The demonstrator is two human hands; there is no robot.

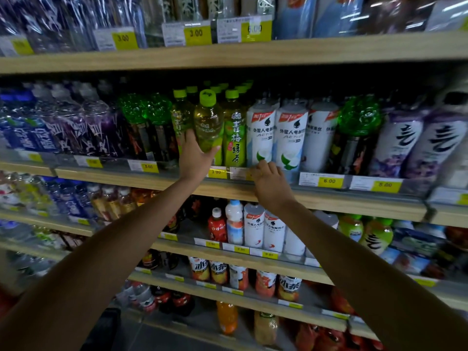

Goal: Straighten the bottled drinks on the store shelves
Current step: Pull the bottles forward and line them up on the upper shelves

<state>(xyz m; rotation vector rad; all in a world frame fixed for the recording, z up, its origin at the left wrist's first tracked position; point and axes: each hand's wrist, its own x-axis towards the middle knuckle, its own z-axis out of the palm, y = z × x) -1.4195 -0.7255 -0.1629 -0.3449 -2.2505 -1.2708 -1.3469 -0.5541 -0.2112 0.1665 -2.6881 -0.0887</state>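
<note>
Shelf check, head view.

Writing legible:
- The neighbouring tea bottle (235,138) carries a green label reading "青梅绿茶".
- The white bottles (291,138) read "外星人电解质水" and "ACTIVE", with a red band near the top.
- The tall pale bottles (405,140) at the right show a large black "元".
- The blue bottles (27,140) at the far left seem to read "脉动", but they are blurred.
- The price tags (329,181) on the middle shelf (152,181) read 5.00, 3.00, 6.00 and 5.00 from left to right. The upper shelf tags read 3.00 twice, and a third is smeared.

Hard to make out:
- The packs on the top shelf are cut off by the frame edge.
- Labels on the lower shelves are too small or blurred to read.
- The base of the held bottle is hidden behind the hand, so I cannot tell whether it touches the shelf.

Task item: the green tea bottle (209,120) is at the front of the middle shelf, between two other green-capped tea bottles. It is clear plastic with pale yellow-green liquid and a lime cap. Its label is turned partly away, so the print on it is not readable.

Left hand (196,158): fingers and thumb are wrapped round the lower half of that bottle.

Right hand (269,184): the fingers are curled at the shelf edge, at the foot of the white bottles. I cannot tell whether they grasp anything.
</note>
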